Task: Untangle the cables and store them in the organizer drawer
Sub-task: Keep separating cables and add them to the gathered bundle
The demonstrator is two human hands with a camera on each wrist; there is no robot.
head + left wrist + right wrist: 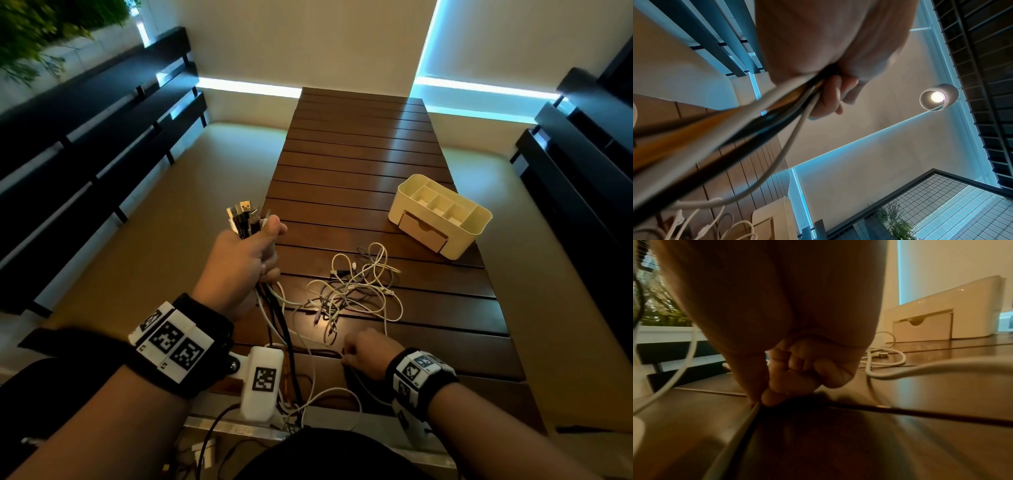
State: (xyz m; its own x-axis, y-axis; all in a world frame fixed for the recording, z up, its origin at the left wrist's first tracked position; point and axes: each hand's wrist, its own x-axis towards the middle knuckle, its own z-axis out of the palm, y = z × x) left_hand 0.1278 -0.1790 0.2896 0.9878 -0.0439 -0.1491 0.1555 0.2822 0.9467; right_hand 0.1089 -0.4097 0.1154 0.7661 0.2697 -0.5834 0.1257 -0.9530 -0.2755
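Note:
My left hand [248, 255] is raised above the table's left edge and grips a bundle of cables [245, 216], plug ends sticking up from the fist. The black and white cords [748, 123] hang down from my left hand [830, 76] toward the table. A tangle of white and grey cables [356, 291] lies mid-table. My right hand [359, 353] sits low on the near slats and pinches a white cable [744, 423] between thumb and forefinger [770, 397]. The cream organizer [442, 212] stands at the far right, its drawer [423, 233] closed.
The slatted dark wooden table [359, 154] runs away from me. Dark benches [85, 137] line both sides. More cords hang off the near edge [308, 407] toward my lap. A lit ceiling lamp [937, 97] shows in the left wrist view.

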